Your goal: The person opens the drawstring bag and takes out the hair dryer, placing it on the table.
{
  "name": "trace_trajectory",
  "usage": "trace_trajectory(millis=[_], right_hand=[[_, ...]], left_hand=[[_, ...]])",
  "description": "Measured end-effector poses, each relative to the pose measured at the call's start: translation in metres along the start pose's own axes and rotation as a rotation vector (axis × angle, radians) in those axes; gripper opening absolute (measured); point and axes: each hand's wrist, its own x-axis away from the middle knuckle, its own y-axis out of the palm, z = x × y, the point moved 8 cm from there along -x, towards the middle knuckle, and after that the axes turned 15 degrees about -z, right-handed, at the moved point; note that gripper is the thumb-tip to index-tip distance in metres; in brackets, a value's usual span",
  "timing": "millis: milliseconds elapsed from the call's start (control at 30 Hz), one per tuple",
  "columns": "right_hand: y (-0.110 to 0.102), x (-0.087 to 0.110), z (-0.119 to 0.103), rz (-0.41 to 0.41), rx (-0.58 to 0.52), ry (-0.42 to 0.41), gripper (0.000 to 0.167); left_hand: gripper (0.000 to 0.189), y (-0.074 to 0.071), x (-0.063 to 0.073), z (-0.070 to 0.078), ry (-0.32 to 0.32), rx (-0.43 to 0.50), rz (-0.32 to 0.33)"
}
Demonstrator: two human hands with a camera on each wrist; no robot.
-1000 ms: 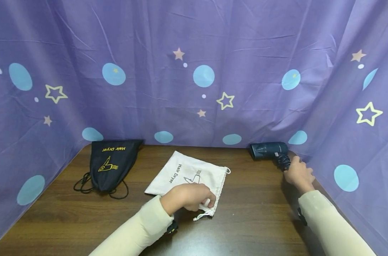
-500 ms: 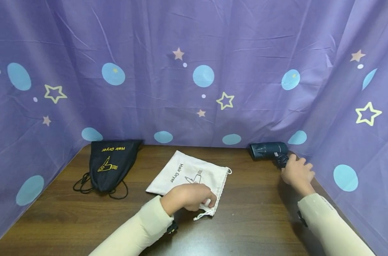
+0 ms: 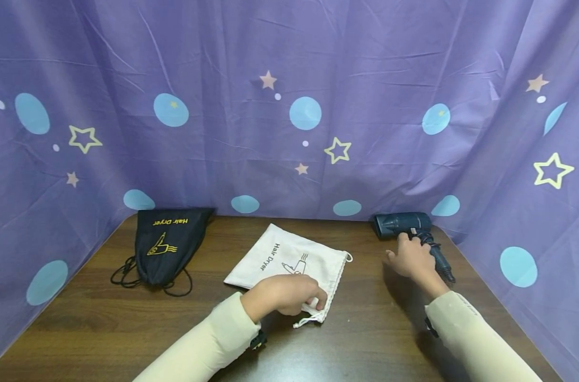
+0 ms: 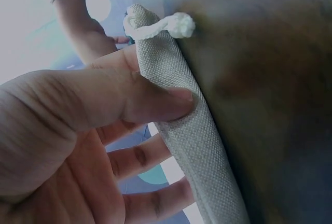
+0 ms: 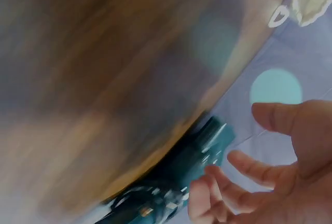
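My left hand (image 3: pixel 289 294) pinches the drawstring edge of a white cloth pouch (image 3: pixel 299 246) printed "Hair Dryer". In the left wrist view the thumb (image 4: pixel 161 102) presses on the near side of the fabric (image 4: pixel 192 151), with the other fingers behind it. A knotted white cord end (image 4: pixel 179 25) sticks out at the pouch corner. My right hand (image 3: pixel 411 260) hovers, fingers spread and holding nothing, just left of a dark teal hair dryer (image 3: pixel 401 224). The dryer lies at the back right, its cord bundled around the handle (image 3: pixel 439 260).
A black drawstring bag (image 3: pixel 167 246) with yellow "Hair Dryer" print lies at the back left, its cords (image 3: pixel 124 273) looped on the wooden table (image 3: pixel 103 329). Purple curtains (image 3: pixel 242 132) with stars and dots enclose the table at the back and both sides.
My right hand has come away from the dryer's handle and moved left, uncovering the handle. The white pouch has shifted slightly right, with my left hand still holding it.
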Motion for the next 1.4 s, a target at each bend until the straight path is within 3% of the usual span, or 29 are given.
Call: trace_trajectory(millis=[267,500,733,900,1067,1233,1400], right_hand=[[0.009,-0.007,-0.062,0.008,-0.034,-0.247,0.046],[0.024,-0.016,-0.099,-0.085,-0.125,-0.394,0.047],[0.036,-0.022,-0.115,-0.182,-0.206,-0.431,0.040],[0.041,-0.025,-0.120,-0.217,-0.276,-0.438,0.030],[0.041,-0.028,-0.119,-0.189,-0.325,-0.444,0.018],[0.036,-0.028,-0.115,-0.138,-0.426,-0.445,0.018],[0.030,-0.027,-0.110,-0.091,-0.466,-0.448,0.017]], left_hand=[[0.033,0.001,-0.001,-0.001,0.004,0.026,-0.003],[0.039,0.002,-0.001,-0.001,-0.005,0.032,-0.015],[0.047,0.005,-0.001,0.001,-0.031,-0.014,-0.030],[0.045,0.001,0.002,-0.001,-0.072,-0.047,0.002],[0.041,-0.004,0.004,-0.004,-0.118,-0.100,0.065],[0.038,-0.007,0.004,-0.007,-0.138,-0.197,0.129],[0.036,-0.010,0.002,-0.012,-0.144,-0.235,0.166]])
